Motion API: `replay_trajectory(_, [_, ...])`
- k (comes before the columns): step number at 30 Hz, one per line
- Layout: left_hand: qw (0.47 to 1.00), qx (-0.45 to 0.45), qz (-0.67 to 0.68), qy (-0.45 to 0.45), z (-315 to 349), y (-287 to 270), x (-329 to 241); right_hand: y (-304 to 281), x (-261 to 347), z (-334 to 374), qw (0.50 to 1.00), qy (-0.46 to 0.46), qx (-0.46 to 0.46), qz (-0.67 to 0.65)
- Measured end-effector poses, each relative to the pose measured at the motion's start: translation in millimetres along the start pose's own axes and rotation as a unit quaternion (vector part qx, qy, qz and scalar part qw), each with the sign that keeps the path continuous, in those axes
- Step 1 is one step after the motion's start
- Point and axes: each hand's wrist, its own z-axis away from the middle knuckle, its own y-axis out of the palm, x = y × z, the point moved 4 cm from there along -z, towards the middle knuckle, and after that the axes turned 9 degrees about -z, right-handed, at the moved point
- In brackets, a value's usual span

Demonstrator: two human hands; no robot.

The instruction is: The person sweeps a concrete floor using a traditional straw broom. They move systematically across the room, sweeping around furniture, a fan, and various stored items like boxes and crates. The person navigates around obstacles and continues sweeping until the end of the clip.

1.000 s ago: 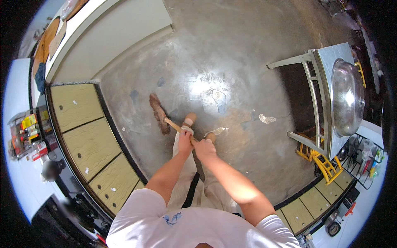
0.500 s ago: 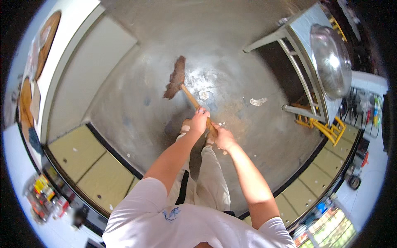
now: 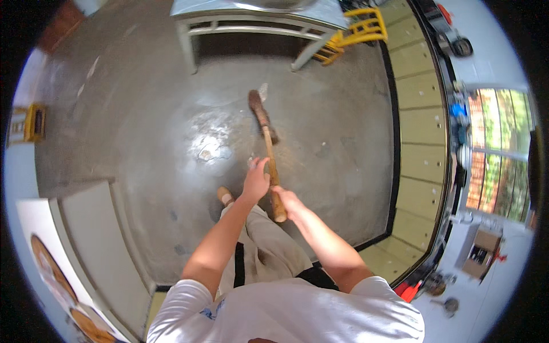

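Observation:
A broom with a dark brown bristle head (image 3: 272, 136) and a pale wooden handle (image 3: 270, 150) slants away from me, its head on the grey floor. My right hand (image 3: 288, 202) is closed around the handle close to its near end. Just left of the shaft, my left hand (image 3: 255, 178) has its fingers stretched out and apart. Its fingertips come up to the handle, but the handle shows uncovered alongside them; whether they touch is hard to tell.
A metal-legged table (image 3: 251, 23) stands ahead, with a yellow chair (image 3: 360, 28) at its right. Pale green cabinets (image 3: 422, 126) line the right side. At lower left is a grey-white panelled unit (image 3: 97, 228). A pale patch (image 3: 210, 150) marks the floor.
My view has swung to the right, so the table now lies ahead. The broom points more straight ahead. My left hand has loosened from the handle; my right still grips it.

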Motion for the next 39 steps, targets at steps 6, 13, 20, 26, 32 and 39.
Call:
replay_trajectory(6, [0.928, 0.329, -0.111, -0.137, -15, 125, -25, -102, -70, -146, 0.961, -0.267, -0.055, -0.036])
replay_trajectory(13, [0.871, 0.431, -0.109, -0.211, 5, 189, 20, -146, -93, -142, 0.99, -0.006, 0.037, -0.136])
replay_trajectory(20, [0.872, 0.368, -0.325, -0.003, 11, 204, -32, -198, -76, -182, 0.964, -0.102, -0.182, -0.165])
replay_trajectory(26, [0.88, 0.322, -0.345, 0.052, -3, 195, 8, -169, -40, -210, 0.943, -0.11, -0.314, -0.022])
replay_trajectory(32, [0.889, 0.323, -0.321, 0.053, -28, 90, 79, -55, -46, -248, 0.93, -0.166, -0.328, 0.011])
replay_trajectory(39, [0.916, 0.271, -0.294, 0.009, -26, -132, 225, 215, -53, -220, 0.958, -0.156, -0.239, 0.011])
